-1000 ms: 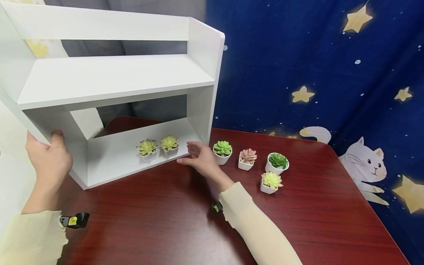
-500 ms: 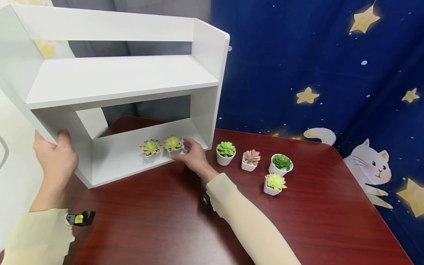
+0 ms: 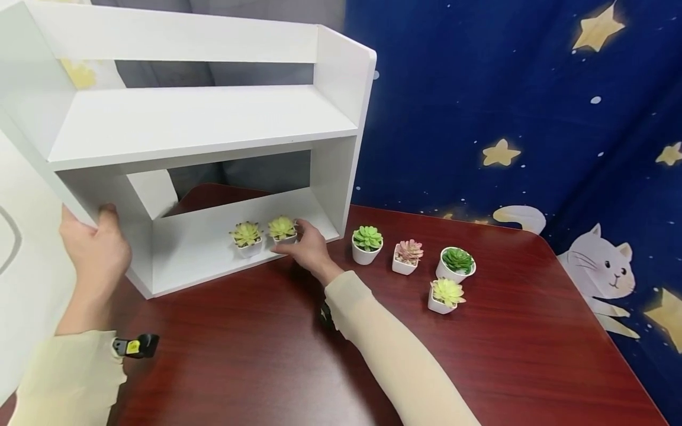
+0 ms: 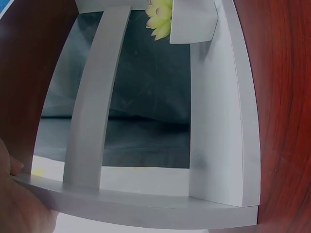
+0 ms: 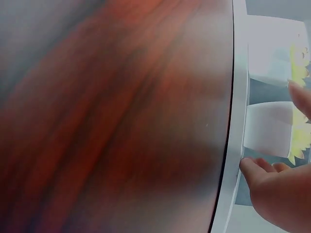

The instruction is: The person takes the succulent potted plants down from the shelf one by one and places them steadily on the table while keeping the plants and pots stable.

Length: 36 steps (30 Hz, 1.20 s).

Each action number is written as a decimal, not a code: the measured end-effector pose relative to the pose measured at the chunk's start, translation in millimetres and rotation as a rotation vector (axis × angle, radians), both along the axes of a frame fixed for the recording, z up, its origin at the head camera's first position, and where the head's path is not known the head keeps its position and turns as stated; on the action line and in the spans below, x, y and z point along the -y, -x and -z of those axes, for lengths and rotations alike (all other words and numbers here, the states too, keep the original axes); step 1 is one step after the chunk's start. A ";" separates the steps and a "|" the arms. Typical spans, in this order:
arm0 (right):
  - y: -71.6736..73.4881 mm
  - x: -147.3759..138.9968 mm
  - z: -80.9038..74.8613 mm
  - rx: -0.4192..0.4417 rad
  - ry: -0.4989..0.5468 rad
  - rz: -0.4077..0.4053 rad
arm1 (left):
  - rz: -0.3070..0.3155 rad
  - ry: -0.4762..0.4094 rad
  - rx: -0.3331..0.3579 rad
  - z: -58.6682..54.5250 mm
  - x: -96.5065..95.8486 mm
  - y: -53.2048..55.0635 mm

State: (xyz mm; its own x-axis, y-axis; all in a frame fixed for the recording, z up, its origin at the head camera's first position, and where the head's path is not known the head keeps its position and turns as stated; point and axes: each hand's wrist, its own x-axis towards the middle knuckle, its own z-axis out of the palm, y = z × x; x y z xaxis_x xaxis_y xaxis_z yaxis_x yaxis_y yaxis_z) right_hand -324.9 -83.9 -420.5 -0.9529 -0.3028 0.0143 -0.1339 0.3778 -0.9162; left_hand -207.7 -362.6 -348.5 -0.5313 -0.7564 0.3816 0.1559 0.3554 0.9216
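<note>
A white two-tier shelf (image 3: pixel 213 118) stands on the dark red table. My left hand (image 3: pixel 101 245) grips its left side panel, thumb inside. In the left wrist view that hand (image 4: pixel 22 204) shows at the lower left. Two yellow-green succulents in white pots, the left one (image 3: pixel 247 239) and the right one (image 3: pixel 282 228), sit on the lower board near its front edge. My right hand (image 3: pixel 309 245) curls its thumb and fingers round the right one's pot. In the right wrist view the digits stand on either side of that pot (image 5: pixel 269 128); firm contact is hard to judge.
Right of the shelf on the table (image 3: pixel 511 331) stand a bright green succulent (image 3: pixel 367 245), a pink one (image 3: pixel 407 257), a dark green one (image 3: pixel 456 264) and a pale yellow one (image 3: pixel 446 296), all in white pots. A blue star-patterned curtain (image 3: pixel 437 118) hangs behind.
My right hand has moved left from the board's front right onto the right yellow-green succulent's pot. My left hand keeps its grip on the shelf. The head view has shifted slightly.
</note>
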 end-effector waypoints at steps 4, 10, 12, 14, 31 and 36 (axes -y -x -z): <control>3.6 3.5 -0.2 -0.006 -0.018 -0.006 | -0.006 -0.005 -0.004 -1.0 -0.6 1.2; 7.5 3.3 1.4 -0.023 -0.017 0.028 | -0.007 0.003 0.006 -0.2 -3.0 2.3; 7.8 2.4 1.4 -0.027 -0.018 0.035 | -0.008 0.001 0.010 -0.1 -3.0 2.6; 8.0 2.0 1.6 -0.033 -0.020 0.036 | -0.010 -0.002 0.011 -0.2 -2.8 2.6; 2.3 -5.0 4.0 -0.039 -0.010 0.176 | -0.007 0.008 0.023 -0.2 -4.8 0.5; 1.7 -10.0 0.8 -0.080 -0.052 0.182 | -0.007 0.008 0.022 -0.9 -4.4 -0.8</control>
